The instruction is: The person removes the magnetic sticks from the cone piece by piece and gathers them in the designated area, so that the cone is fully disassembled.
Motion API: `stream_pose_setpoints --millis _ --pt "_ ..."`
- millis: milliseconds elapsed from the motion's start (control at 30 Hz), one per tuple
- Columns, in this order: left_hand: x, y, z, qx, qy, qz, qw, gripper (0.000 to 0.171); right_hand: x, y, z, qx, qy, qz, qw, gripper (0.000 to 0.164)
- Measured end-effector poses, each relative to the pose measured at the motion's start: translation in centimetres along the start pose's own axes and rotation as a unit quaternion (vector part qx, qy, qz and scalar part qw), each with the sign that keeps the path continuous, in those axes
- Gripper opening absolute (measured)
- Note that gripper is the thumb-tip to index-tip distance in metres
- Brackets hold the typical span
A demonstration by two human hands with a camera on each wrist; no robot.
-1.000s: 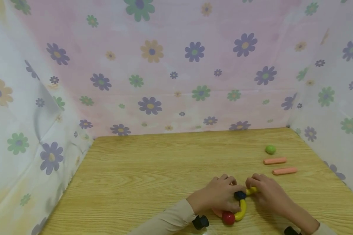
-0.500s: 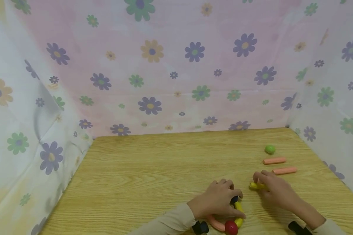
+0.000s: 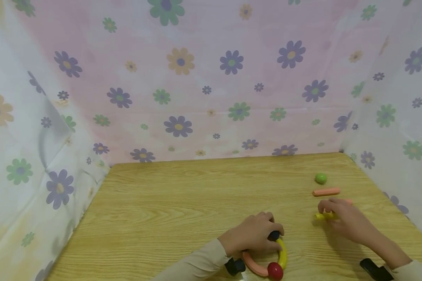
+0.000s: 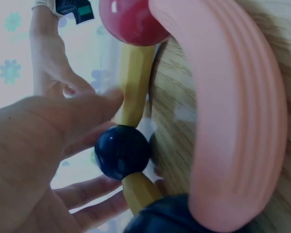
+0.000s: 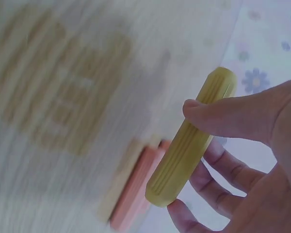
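Note:
My left hand (image 3: 253, 233) curls over a ring of magnetic building rods and balls on the table. Its thumb presses a curved yellow rod (image 4: 132, 87) while the fingers reach round behind. This yellow rod links a red ball (image 3: 275, 271) to a dark blue ball (image 4: 122, 152). A curved pink rod (image 3: 256, 265) runs from the red ball to another dark ball (image 4: 157, 216), and a second yellow rod (image 4: 139, 191) joins the two dark balls. Off to the right, my right hand (image 3: 351, 222) pinches a straight yellow magnetic rod (image 5: 189, 141) between thumb and fingertips.
Beyond the right hand lie a straight pink rod (image 3: 326, 191) and a second pink rod (image 5: 136, 189), partly covered by that hand in the head view. A green ball (image 3: 321, 178) sits farther back. Flowered cloth (image 3: 211, 78) walls the wooden table (image 3: 183, 195) at back and sides.
My right hand has drawn away from the ring, moving right and back with the straight yellow rod. My left hand and the ring have shifted slightly left and nearer.

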State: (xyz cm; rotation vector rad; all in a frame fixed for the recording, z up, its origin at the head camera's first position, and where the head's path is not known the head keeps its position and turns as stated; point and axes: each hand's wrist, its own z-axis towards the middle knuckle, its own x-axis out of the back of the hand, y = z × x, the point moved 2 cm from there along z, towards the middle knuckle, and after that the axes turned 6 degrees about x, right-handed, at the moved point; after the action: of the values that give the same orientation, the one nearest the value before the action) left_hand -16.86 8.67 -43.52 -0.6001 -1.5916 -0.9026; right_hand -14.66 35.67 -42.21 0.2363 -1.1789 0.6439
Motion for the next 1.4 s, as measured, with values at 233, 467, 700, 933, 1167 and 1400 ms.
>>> stream_pose_setpoints --millis 233,467,700,933,1167,1400 --pt "0.1 -0.7 -0.2 0.021 0.001 -0.034 0.9992 0.022 0.8 2.5 -0.9 0.007 0.008 0.001 1.0 0.044" --pt "0.0 -1.4 -0.5 0.056 0.007 -0.057 0.9968 0.014 1.0 5.0 -2.2 -0.026 -0.037 -0.007 0.999 0.041" --pt "-0.4 -2.4 -0.8 0.106 0.021 -0.057 0.9925 0.015 0.5 6.3 -3.0 -0.037 -0.049 -0.011 0.998 0.043" --pt "-0.2 -3.2 -1.4 0.131 0.042 -0.088 0.9867 0.011 0.0 6.9 -3.3 -0.025 -0.031 -0.02 0.999 0.042" --pt "-0.1 -3.5 -1.7 0.132 0.054 -0.099 0.9849 0.012 -0.1 7.2 -3.3 -0.029 -0.025 -0.015 0.999 0.039" --pt "-0.3 -3.7 -2.3 0.148 0.042 -0.136 0.9786 0.024 -0.1 6.9 -3.0 -0.029 -0.029 -0.007 0.999 0.034"
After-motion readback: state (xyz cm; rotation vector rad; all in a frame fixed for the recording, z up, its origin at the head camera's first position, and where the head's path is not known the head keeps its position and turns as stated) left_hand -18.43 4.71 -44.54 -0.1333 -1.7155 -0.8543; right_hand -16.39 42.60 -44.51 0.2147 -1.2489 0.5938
